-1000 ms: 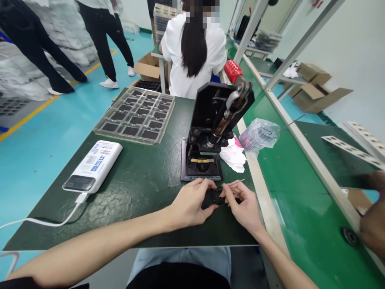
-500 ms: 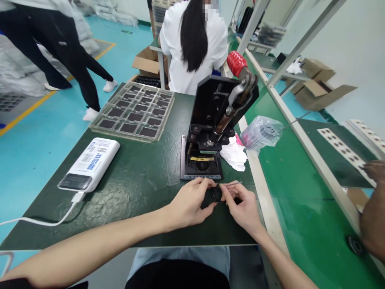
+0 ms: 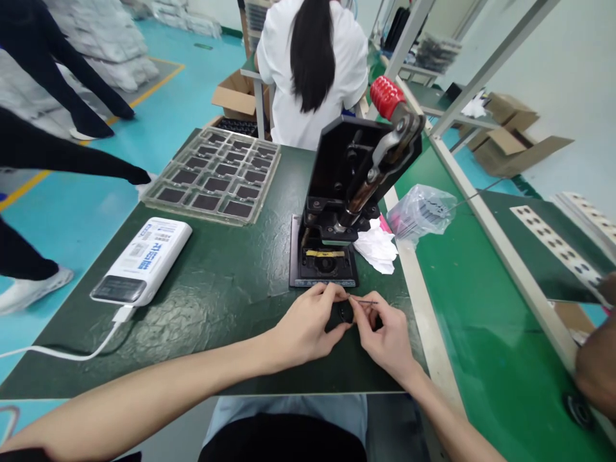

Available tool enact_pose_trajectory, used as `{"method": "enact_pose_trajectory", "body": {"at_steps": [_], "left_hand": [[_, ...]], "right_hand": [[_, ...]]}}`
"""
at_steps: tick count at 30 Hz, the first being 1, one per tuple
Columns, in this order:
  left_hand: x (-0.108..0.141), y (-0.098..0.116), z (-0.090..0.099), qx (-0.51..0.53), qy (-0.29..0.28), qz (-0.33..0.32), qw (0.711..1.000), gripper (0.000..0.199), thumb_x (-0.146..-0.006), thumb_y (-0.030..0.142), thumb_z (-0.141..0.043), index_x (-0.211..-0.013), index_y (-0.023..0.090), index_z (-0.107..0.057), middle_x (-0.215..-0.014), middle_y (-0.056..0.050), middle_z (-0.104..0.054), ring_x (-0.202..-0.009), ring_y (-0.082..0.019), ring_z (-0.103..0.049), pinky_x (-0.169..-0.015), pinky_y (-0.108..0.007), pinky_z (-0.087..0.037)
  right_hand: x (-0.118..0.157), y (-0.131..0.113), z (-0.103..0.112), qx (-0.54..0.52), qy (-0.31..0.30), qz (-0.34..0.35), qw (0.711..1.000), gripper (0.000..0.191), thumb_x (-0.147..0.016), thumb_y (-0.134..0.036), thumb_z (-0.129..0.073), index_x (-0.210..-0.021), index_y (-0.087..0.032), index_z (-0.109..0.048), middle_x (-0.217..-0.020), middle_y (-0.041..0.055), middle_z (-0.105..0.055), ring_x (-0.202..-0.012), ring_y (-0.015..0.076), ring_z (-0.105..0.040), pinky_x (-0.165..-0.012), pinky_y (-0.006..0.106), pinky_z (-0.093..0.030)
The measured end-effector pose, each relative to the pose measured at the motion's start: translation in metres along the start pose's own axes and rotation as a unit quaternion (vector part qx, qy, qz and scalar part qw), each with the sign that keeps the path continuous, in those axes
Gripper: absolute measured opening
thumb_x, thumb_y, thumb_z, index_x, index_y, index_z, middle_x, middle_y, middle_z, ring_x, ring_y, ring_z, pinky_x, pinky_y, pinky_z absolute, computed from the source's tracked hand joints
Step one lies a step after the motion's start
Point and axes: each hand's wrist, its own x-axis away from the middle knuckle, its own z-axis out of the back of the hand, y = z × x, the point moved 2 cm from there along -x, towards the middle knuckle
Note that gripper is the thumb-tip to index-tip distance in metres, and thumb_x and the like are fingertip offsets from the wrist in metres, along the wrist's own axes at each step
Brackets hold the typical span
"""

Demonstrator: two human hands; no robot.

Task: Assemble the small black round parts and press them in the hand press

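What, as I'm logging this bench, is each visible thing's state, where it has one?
Small black part: in left hand
Thin dark rod: pinched in right hand
Black metal press with red handle: handle raised
White rectangular power bank: cable plugged in
Clear plastic tray: dark squares in compartments
Brown cardboard box beyond tray: open
White cloth or paper: crumpled

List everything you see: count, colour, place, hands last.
Table: one, dark green, front
Lever press: one, black, centre
Tray: one, clear, table's far left
Power bank: one, white, left
Cable: one, white, left
Tissue clump: one, white, beside press
Plastic bag: one, clear, right of press
Belt: one, green, right
Boxes: several, brown, background
Person: one, white top, ahead
Trouser legs: several, black, left
Coworker arm: one, blurred, right edge
Small part: one, black, near press
Thin rod: one, dark, beside part
Left hand: one, bare, on part
Right hand: one, bare, on rod
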Motion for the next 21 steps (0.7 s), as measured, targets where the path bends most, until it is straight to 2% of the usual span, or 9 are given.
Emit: {"method": "enact_pose_trajectory", "body": {"at_steps": [7, 12, 14, 18, 19, 21], "left_hand": [[0.001, 0.002, -0.001, 0.013, 0.0, -0.005, 1.0, 0.044, -0.085, 0.014, -0.072, -0.115, 0.022, -0.041, -0.112, -0.008, -0.067, -0.107, -0.028, -0.067, -0.089, -0.04, -0.06], [0.001, 0.0, -0.002, 0.027, -0.005, 0.013, 1.0, 0.045, -0.085, 0.015, -0.072, -0.114, 0.023, -0.038, -0.112, -0.009, -0.067, -0.106, -0.028, -0.069, -0.088, -0.039, -0.061], [0.001, 0.0, -0.003, 0.031, -0.011, 0.02, 0.999, 0.046, -0.086, 0.017, -0.073, -0.114, 0.023, -0.037, -0.112, -0.009, -0.068, -0.107, -0.029, -0.07, -0.088, -0.041, -0.061], [0.001, -0.001, -0.003, 0.041, -0.018, 0.026, 0.999, 0.048, -0.086, 0.018, -0.076, -0.113, 0.024, -0.036, -0.115, -0.01, -0.069, -0.114, -0.03, -0.069, -0.09, -0.042, -0.061], [0.002, -0.001, -0.003, 0.04, -0.017, 0.024, 0.999, 0.048, -0.086, 0.017, -0.076, -0.113, 0.024, -0.036, -0.115, -0.01, -0.07, -0.114, -0.03, -0.069, -0.091, -0.042, -0.061], [0.002, -0.002, -0.003, 0.035, -0.012, 0.018, 0.999, 0.047, -0.085, 0.016, -0.076, -0.113, 0.023, -0.038, -0.114, -0.011, -0.069, -0.112, -0.03, -0.069, -0.09, -0.041, -0.061]], "right_hand": [[-0.002, 0.001, -0.004, 0.055, -0.01, -0.005, 0.998, 0.024, -0.101, -0.022, -0.055, -0.077, -0.02, -0.052, -0.059, -0.0071, -0.044, -0.045, 0.0069, -0.041, -0.048, 0.021, -0.032], [-0.006, 0.003, -0.005, 0.01, -0.01, -0.028, 1.0, 0.026, -0.1, -0.025, -0.058, -0.076, -0.019, -0.054, -0.058, -0.0063, -0.047, -0.044, 0.0067, -0.041, -0.046, 0.021, -0.032], [-0.008, 0.004, -0.001, -0.044, 0.033, -0.056, 0.997, 0.026, -0.1, -0.028, -0.06, -0.076, -0.019, -0.055, -0.058, -0.0052, -0.051, -0.045, 0.0075, -0.045, -0.046, 0.019, -0.036], [-0.01, 0.009, 0.01, -0.095, 0.197, -0.088, 0.972, 0.022, -0.099, -0.033, -0.063, -0.083, -0.019, -0.061, -0.071, -0.0007, -0.061, -0.053, 0.0091, -0.053, -0.049, 0.02, -0.045], [-0.01, 0.01, 0.011, -0.093, 0.209, -0.085, 0.97, 0.021, -0.1, -0.034, -0.062, -0.086, -0.019, -0.064, -0.079, 0.0016, -0.064, -0.056, 0.0096, -0.055, -0.051, 0.02, -0.048], [-0.009, 0.011, 0.011, -0.093, 0.195, -0.077, 0.973, 0.021, -0.102, -0.034, -0.058, -0.092, -0.019, -0.067, -0.093, 0.0054, -0.069, -0.065, 0.0112, -0.061, -0.058, 0.023, -0.054]]}}
